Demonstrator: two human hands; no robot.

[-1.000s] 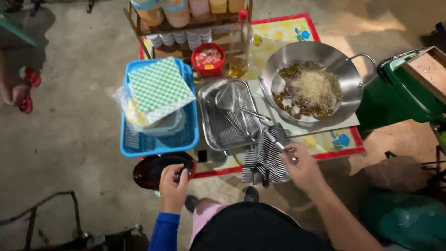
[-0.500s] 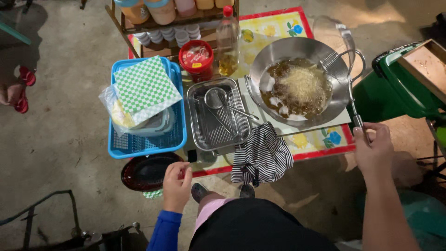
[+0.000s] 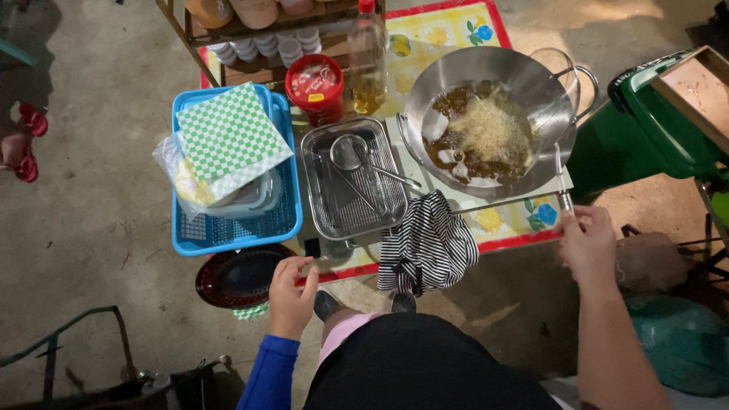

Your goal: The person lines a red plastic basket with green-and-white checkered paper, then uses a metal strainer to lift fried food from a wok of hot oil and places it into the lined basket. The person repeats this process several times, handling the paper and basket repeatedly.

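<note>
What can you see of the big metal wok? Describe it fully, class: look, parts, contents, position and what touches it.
The wok is a wide, round, shiny steel pan with a loop handle on its right side. It holds dark oil with pale pieces and a mound of golden, frothy frying food. It sits on a floral mat, right of the metal tray. A wire skimmer, held by the right hand, leans over its right rim.

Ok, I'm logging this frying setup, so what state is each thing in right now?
Wok: holds oil, with food frying in it.
Wire skimmer: handle held in the right hand, head at the wok's rim.
Left hand: empty, at the dark red plate's edge.
Dark red plate: looks empty.
Steel tray: a strainer lying in it.
Oil bottle: upright, capped, partly full.
Red tub: lid on.
Striped cloth: draped over the table edge.
</note>
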